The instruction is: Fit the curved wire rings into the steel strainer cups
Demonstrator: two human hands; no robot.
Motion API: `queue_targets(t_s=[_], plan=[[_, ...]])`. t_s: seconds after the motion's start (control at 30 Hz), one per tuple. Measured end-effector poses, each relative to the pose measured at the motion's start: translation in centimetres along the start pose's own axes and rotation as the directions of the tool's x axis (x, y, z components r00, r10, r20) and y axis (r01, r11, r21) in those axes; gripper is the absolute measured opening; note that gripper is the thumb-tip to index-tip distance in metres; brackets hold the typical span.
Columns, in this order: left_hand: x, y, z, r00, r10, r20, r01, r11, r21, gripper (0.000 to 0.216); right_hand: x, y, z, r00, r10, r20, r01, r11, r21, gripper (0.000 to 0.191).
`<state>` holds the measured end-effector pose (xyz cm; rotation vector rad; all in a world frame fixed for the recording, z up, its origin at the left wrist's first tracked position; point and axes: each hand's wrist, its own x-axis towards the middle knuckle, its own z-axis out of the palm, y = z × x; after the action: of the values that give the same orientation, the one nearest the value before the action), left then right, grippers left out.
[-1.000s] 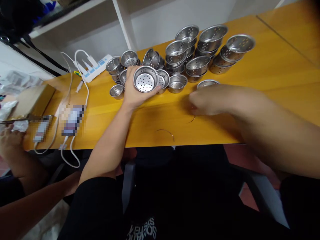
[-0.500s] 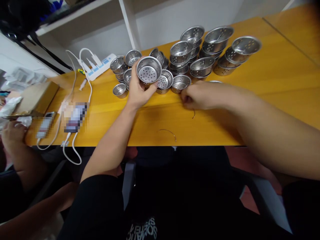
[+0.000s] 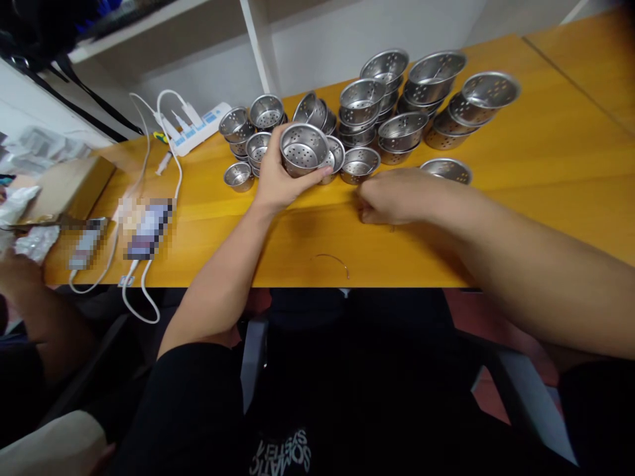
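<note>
My left hand (image 3: 280, 175) is closed round a perforated metal cup (image 3: 305, 151), holding it tilted above the table so its pierced bottom shows. To the right, my right hand (image 3: 389, 197) is curled low over the tabletop, its fingertips hidden beneath it. Just below that hand a faint thin end shows, perhaps wire; whether the fingers grip it is unclear. A thin curved copper-coloured wire (image 3: 333, 258) lies near the front edge. Beyond my right wrist sits another perforated cup (image 3: 446, 170), partly covered by my arm. A single cup (image 3: 360, 164) stands just behind my right fingers.
Several stacks of perforated cups (image 3: 361, 102) line the back of the yellow table (image 3: 555, 152). At left are a power strip (image 3: 201, 132), white cables, two blurred phones (image 3: 149, 231) and a cardboard box (image 3: 74, 192). Another person's arm (image 3: 34, 291) is at far left.
The cup in my left hand has shifted slightly right and down, tilting a little. My right hand has moved slightly, and the wire end below it shows less. The other person's arms have moved.
</note>
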<state>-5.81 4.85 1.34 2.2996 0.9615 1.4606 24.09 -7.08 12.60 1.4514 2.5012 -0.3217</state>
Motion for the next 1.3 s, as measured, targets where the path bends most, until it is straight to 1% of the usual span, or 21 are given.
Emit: queue_targets(t_s=[0.1, 0.13, 0.2, 0.27, 0.33, 0.43, 0.53, 0.6, 0.7, 0.77, 0.87, 0.97, 1.03, 1.1, 1.17, 1.3], plan=[[-0.3, -1.4, 0.6, 0.995, 0.096, 0.033, -0.094, 0.994, -0.05, 0.131, 0.0, -0.1, 0.0, 0.999, -0.046, -0.012, 0.045, 0.996, -0.077, 0.016], [-0.3, -1.7, 0.7, 0.992, 0.121, 0.042, -0.118, 0.991, -0.069, 0.128, 0.1, 0.0, 0.0, 0.999, -0.051, -0.014, 0.049, 0.996, -0.073, 0.013], [-0.3, -2.0, 0.8, 0.986, 0.157, 0.058, -0.151, 0.984, -0.092, 0.123, 0.2, 0.5, 0.1, 0.996, -0.084, -0.022, 0.083, 0.996, -0.027, 0.013], [-0.2, -2.0, 0.8, 0.982, 0.179, 0.061, -0.173, 0.98, -0.098, 0.122, 0.6, 1.0, 0.3, 0.988, -0.144, -0.048, 0.147, 0.987, 0.061, 0.01], [-0.1, -1.8, 0.5, 0.981, 0.186, 0.061, -0.18, 0.98, -0.09, 0.123, 1.0, 1.5, 0.7, 0.976, -0.195, -0.101, 0.211, 0.96, 0.182, 0.007], [0.0, -1.0, 0.0, 0.984, 0.168, 0.06, -0.164, 0.984, -0.072, 0.121, 1.5, 2.1, 1.4, 0.954, -0.225, -0.198, 0.287, 0.879, 0.382, 0.021], [0.0, -0.3, -0.3, 0.99, 0.135, 0.033, -0.133, 0.989, -0.065, 0.118, 1.8, 2.5, 2.0, 0.91, -0.24, -0.339, 0.388, 0.782, 0.487, 0.024], [0.0, -0.2, -0.2, 0.993, 0.119, 0.027, -0.117, 0.991, -0.066, 0.117, 1.9, 2.8, 2.3, 0.863, -0.245, -0.441, 0.462, 0.735, 0.496, 0.02], [0.0, -0.6, 0.1, 0.992, 0.121, 0.029, -0.119, 0.991, -0.068, 0.122, 2.3, 3.2, 2.5, 0.789, -0.245, -0.563, 0.546, 0.698, 0.463, 0.018], [0.0, -1.1, 0.3, 0.99, 0.141, 0.023, -0.139, 0.988, -0.073, 0.125, 2.6, 3.5, 2.7, 0.752, -0.262, -0.605, 0.587, 0.684, 0.433, 0.019], [0.0, -1.4, 0.2, 0.983, 0.181, 0.035, -0.177, 0.98, -0.091, 0.122, 3.2, 3.7, 3.1, 0.722, -0.276, -0.635, 0.621, 0.664, 0.418, 0.018], [0.0, -1.0, 0.1, 0.976, 0.211, 0.046, -0.205, 0.973, -0.104, 0.115, 3.6, 3.7, 3.5, 0.689, -0.256, -0.678, 0.643, 0.647, 0.409, 0.009], [0.1, -0.5, -0.1, 0.978, 0.205, 0.037, -0.201, 0.974, -0.1, 0.114, 3.5, 3.6, 3.6, 0.664, -0.235, -0.71, 0.658, 0.635, 0.405, 0.009], [0.1, -0.1, -0.1, 0.983, 0.18, 0.039, -0.176, 0.98, -0.092, 0.113, 3.2, 3.3, 3.4, 0.65, -0.185, -0.737, 0.654, 0.63, 0.419, 0.013], [0.0, 0.1, -0.1, 0.986, 0.161, 0.052, -0.155, 0.983, -0.1, 0.112, 2.6, 3.0, 3.0, 0.633, -0.104, -0.767, 0.637, 0.632, 0.441, 0.018], [-0.3, 0.3, 0.6, 0.981, 0.18, 0.078, -0.166, 0.973, -0.159, 0.108, 1.8, 2.3, 2.4, 0.546, 0.055, -0.836, 0.623, 0.641, 0.449, 0.033]])
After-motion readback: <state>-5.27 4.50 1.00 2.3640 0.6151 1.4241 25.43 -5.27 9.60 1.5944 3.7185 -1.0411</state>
